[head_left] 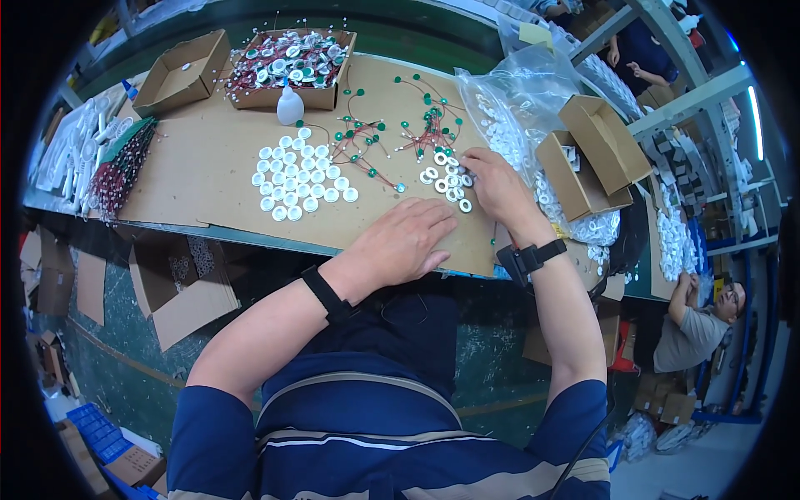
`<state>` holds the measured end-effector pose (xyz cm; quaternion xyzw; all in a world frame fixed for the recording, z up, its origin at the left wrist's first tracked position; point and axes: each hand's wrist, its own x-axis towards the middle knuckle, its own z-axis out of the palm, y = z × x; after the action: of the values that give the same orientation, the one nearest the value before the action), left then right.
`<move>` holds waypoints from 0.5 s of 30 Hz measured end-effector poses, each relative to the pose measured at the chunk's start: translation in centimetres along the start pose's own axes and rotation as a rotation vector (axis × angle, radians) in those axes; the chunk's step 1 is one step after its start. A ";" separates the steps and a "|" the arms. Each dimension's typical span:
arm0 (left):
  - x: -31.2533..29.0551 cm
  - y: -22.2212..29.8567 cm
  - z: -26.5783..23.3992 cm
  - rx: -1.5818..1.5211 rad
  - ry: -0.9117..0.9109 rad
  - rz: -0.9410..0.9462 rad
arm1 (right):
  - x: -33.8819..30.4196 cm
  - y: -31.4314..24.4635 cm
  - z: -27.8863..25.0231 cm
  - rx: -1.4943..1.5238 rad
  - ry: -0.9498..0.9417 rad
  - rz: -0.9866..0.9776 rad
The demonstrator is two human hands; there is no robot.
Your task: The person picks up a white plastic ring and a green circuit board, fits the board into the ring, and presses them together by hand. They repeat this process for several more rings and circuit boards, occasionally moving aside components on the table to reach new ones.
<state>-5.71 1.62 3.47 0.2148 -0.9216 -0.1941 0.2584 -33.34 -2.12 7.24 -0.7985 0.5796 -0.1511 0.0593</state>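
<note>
My left hand [408, 242] lies palm down at the front of the cardboard-covered table, fingers stretched out and thumb apart, holding nothing visible. To its right, my right hand [498, 187] is bent over the edge of a small cluster of white rings [451, 182]. Its fingers are curled, and whatever they grip is hidden. Behind the rings lie red-wired pieces with green discs [433, 121]; more wired green discs [358, 137] lie to their left. A group of round white caps [292, 175] sits farther left, open side up.
A small white squeeze bottle [290, 107] stands before a box of wired discs [292, 67]. An open carton [179, 73] is beside it. Wire bundles [121, 171] hang over the left edge. At right are a clear bag of white rings [508, 125] and a cardboard box [583, 175].
</note>
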 end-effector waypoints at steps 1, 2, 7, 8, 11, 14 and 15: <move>0.0 0.0 0.0 0.000 0.003 0.001 | -0.2 -0.1 0.0 -0.017 -0.007 -0.013; 0.0 0.0 0.1 0.000 0.005 0.002 | -0.4 -0.2 0.0 -0.017 -0.008 -0.012; 0.0 -0.1 0.1 -0.004 0.006 0.001 | -1.4 -0.6 0.0 -0.069 0.055 -0.033; 0.0 -0.1 0.1 -0.007 0.008 0.000 | -1.6 -0.5 0.0 -0.085 0.066 -0.049; 0.1 0.0 0.1 -0.012 0.013 0.001 | -2.3 -0.1 -0.6 -0.101 0.051 -0.057; 0.0 0.0 0.0 -0.009 -0.003 -0.004 | -3.0 0.2 -1.3 -0.097 -0.004 -0.043; 0.0 0.0 0.0 -0.009 -0.002 -0.003 | -3.3 0.1 -1.4 -0.102 0.019 -0.040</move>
<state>-5.73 1.62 3.51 0.2151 -0.9205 -0.1990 0.2584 -34.75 1.09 7.98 -0.8104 0.5712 -0.1300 0.0100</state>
